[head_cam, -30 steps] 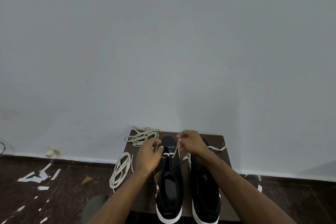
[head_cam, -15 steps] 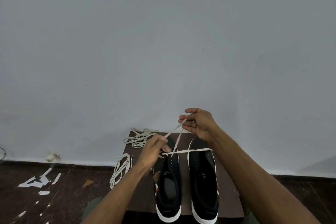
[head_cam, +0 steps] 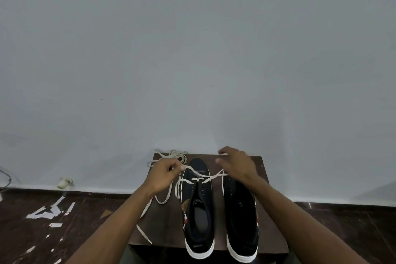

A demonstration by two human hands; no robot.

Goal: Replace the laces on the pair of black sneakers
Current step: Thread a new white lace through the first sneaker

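Pair of black sneakers, left (head_cam: pixel 198 206) and right (head_cam: pixel 241 214), set toes-to-wall on a small dark table (head_cam: pixel 169 229). A cream lace (head_cam: pixel 201 178) is crossed through the left sneaker's front eyelets; one end is pinched in the left hand (head_cam: pixel 165 174), presumably to draw slack. The right hand (head_cam: pixel 236 165) is held over the other end, its grip unclear. Spare laces (head_cam: pixel 171 155) are heaped behind.

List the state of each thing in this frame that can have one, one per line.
left sneaker: upright on the stool, laced only through the eyelets nearest the toe.
right sneaker: upright beside it, no lacing visible.
white lace: threaded in the left sneaker, ends spread toward both hands.
left hand: closed, pinching one lace end.
right hand: fingers loose over the right sneaker's toe; grip unclear.
spare laces: loose pile at the stool's far left corner.
stool: standing, carrying both sneakers.
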